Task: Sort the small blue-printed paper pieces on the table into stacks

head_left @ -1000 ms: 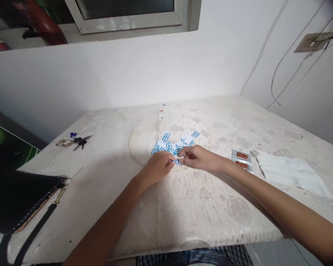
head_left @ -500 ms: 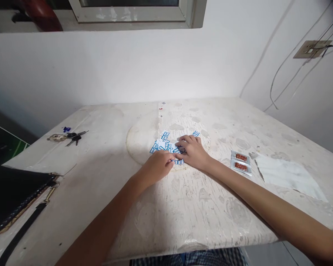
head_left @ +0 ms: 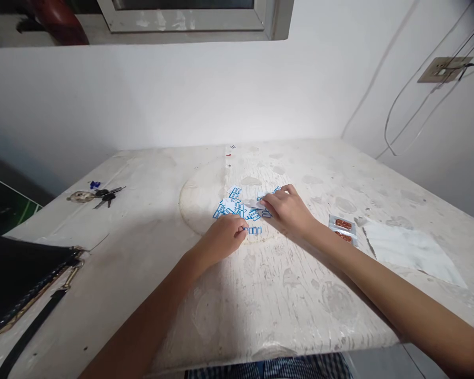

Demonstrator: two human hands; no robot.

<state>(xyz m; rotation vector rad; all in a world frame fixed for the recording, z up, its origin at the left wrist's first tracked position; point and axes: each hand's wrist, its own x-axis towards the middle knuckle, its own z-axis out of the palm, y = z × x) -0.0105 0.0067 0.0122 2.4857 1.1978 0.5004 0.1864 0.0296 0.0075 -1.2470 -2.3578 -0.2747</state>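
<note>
Blue-lined pieces (head_left: pixel 240 209) lie on a stained table (head_left: pixel 260 300) between its side edges, before a white wall (head_left: pixel 174 95); the left hand (head_left: pixel 223 234) pinches a half-covered strip (head_left: pixel 255 230); the right hand (head_left: pixel 290 213) bunches its fingers, hold unclear.

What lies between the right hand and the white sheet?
In the head view, a silver packet with two reddish patches lies between the right hand and the white sheet.

2 white walls (head_left: pixel 181 95) behind a pale, patchy-patterned table (head_left: pixel 142 210).
They meet near its far right corner; a window (head_left: pixel 185 21) with a pale frame and dark glass sits above, 1 socket plate (head_left: pixel 430 73) with cables (head_left: pixel 386 126) at right. Light is brightest over the far edge; pale floor (head_left: pixel 371 363) shows below the front.
</note>
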